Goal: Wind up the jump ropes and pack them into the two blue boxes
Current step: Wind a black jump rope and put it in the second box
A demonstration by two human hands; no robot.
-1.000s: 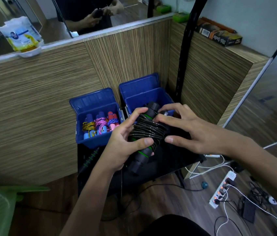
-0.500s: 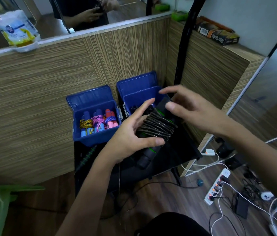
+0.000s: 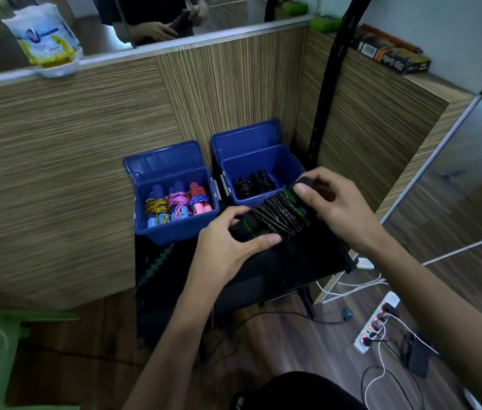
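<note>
- Both hands close on one wound black jump rope with green-ringed foam handles (image 3: 275, 216): the left hand (image 3: 230, 247) pinches the lower handle end between thumb and fingers, and the right hand (image 3: 331, 202) wraps the upper handle end, thumb on top.
- The bundle lies slanted between the hands, its cord coiled round the middle, held above the dark table top (image 3: 307, 261) and touching neither box.
- Just beyond the right hand's grip stands the right-hand blue plastic box with its lid propped open (image 3: 263, 161); two black wound ropes (image 3: 253, 184) already lie at its bottom. Its near rim sits right behind the held bundle (nothing else blocks the opening).
- Beyond and left of the left hand's grip is the second open blue plastic box (image 3: 174, 229), filled with coloured handles wrapped in yellow, pink and blue cord (image 3: 174, 202).
- Below and left of the left hand, a loose black handle with green rings (image 3: 157, 264) lies on the table.
- Farther out, wood-grain panels (image 3: 56, 173) wall in the corner; a white power strip (image 3: 377, 324) and cables lie on the floor under the right forearm.
- Against half a second ago, the right hand has come down from an open hover onto the upper handle, and the bundle is tilted flatter, nearer the right box's rim.
</note>
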